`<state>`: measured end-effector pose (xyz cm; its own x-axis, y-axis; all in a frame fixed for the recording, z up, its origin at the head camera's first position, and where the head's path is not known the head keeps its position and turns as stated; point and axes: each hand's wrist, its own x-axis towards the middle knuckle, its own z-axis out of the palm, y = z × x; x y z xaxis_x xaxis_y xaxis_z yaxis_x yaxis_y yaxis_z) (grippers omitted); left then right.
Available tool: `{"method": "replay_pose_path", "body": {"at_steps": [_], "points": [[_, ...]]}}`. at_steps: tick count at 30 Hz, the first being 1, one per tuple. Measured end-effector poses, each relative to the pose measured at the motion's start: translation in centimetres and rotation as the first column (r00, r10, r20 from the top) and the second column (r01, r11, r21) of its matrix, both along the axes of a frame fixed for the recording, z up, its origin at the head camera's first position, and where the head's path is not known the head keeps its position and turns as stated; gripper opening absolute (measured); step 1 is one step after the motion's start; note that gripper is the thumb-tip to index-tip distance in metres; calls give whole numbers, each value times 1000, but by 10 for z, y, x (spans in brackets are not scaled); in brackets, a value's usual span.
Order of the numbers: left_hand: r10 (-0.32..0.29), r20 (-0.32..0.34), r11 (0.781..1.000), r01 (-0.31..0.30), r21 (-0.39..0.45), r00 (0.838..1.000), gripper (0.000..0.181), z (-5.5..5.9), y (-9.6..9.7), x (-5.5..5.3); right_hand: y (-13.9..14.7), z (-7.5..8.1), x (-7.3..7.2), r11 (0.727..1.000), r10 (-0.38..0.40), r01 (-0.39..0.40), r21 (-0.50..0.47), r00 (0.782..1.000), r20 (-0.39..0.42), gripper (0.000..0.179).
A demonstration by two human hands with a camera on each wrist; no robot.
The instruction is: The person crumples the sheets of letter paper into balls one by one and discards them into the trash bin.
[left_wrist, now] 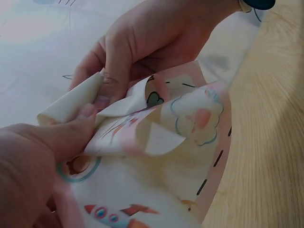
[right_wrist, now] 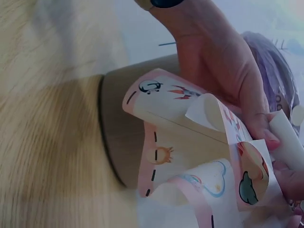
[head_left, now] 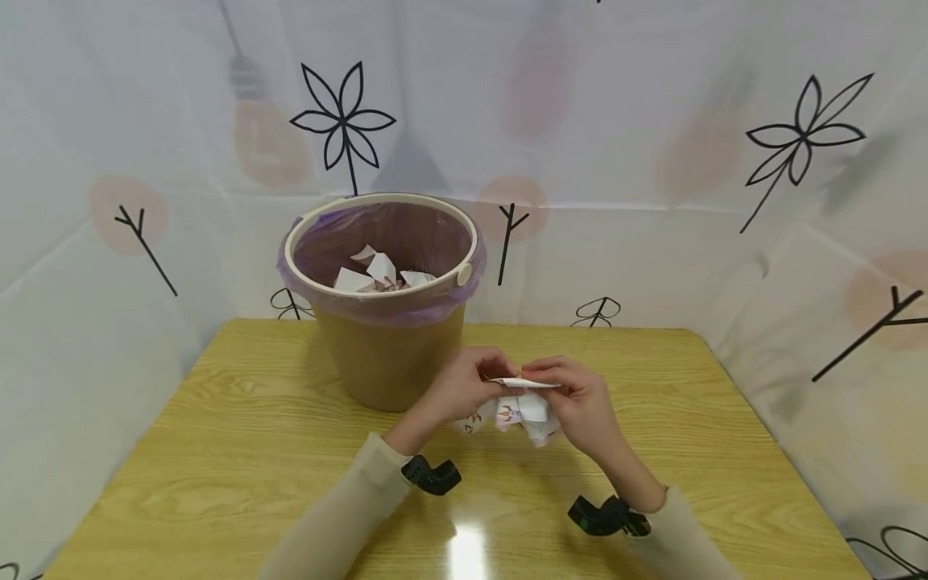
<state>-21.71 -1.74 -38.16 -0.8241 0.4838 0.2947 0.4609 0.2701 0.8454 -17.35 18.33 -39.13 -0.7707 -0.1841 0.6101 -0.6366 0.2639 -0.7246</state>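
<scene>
Both hands pinch one sheet of printed paper above the table, right of the bin. Its top edge is folded over, and the lower part hangs in curled flaps with rocket and cloud pictures and a pink border. My left hand grips the left side, thumb on the near face. My right hand grips the right side, thumb and fingers on the fold. In the left wrist view the thumbs nearly meet at a rolled white edge. The right wrist view shows the paper's curled flaps below the fingers.
A brown bin with a pale rim and purple liner stands at the table's back left. White crumpled paper pieces lie inside it. The wooden table meets a patterned cloth behind. Black wrist mounts sit on both forearms.
</scene>
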Motion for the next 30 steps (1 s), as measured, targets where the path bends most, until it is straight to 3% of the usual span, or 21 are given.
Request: {"method": "replay_pose_path", "body": {"at_steps": [6,13,18,22,25,27,30], "points": [[-132,115,989,139,-55,985,33,3,-7,-2,-2,-1,2,987,-130,135,83,989,-69,29],[-143,122,983,155,-97,982,28,5,-9,-5,0,-4,-1,984,-135,150,91,978,-158,28],[-155,147,982,168,-81,977,31,6,-7,-5,-1,-6,-2,989,-123,135,63,979,-161,28],[-138,142,988,146,-47,980,29,6,-8,-4,2,-7,-3,993,-81,89,75,992,-102,34],[-117,134,992,123,-39,984,27,6,-8,-3,8,-5,-3,996,-2,0,87,1000,16,35],[-105,134,993,111,-35,985,26,5,-9,-2,13,-4,-3,994,77,-85,75,992,101,30],[-87,133,996,89,-14,987,26,4,-8,-2,20,-1,-1,977,202,-212,34,961,188,28]]}}
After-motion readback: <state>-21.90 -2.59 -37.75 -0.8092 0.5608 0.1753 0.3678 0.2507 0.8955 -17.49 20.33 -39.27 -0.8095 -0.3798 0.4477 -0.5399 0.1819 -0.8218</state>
